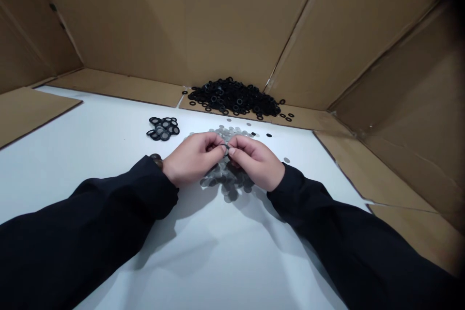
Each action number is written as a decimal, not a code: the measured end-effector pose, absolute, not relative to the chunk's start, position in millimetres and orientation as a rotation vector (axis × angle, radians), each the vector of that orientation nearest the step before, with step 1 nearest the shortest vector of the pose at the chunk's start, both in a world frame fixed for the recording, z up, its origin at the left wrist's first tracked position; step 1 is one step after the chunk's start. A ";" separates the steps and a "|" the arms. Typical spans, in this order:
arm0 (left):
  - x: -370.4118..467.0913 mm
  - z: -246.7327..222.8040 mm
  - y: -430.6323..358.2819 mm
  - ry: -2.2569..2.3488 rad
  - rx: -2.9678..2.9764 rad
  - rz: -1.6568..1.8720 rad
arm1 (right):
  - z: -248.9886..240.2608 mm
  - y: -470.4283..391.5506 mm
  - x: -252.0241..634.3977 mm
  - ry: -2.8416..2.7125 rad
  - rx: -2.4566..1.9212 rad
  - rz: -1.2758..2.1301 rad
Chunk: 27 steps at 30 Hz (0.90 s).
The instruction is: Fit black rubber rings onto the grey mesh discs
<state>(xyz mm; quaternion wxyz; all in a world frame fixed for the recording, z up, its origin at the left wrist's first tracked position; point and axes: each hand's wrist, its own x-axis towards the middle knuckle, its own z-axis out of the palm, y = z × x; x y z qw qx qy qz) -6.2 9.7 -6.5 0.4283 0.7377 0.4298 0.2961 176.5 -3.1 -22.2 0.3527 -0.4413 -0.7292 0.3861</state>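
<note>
Between the fingertips of both hands is a small black rubber ring (226, 149), mostly covered by the fingers. My left hand (198, 156) pinches its left side, and my right hand (256, 160) pinches its right side. Whether a disc sits inside the ring is hard to make out. Beneath and around the hands lies a loose spread of thin grey mesh-like discs (229, 185). Left of my left hand is a small pile of black rings with grey discs in them (163, 128).
A large heap of black rings (234, 97) rests on a cardboard strip at the back of the white table (203, 261). Tall cardboard walls (225, 19) enclose the back and sides. Cardboard pieces (32, 109) lie flat along the table's edges.
</note>
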 end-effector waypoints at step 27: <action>-2.5 -5.3 6.2 1.092 1.855 0.826 | -28.8 -2.0 168.9 -1.601 -1.068 1.176</action>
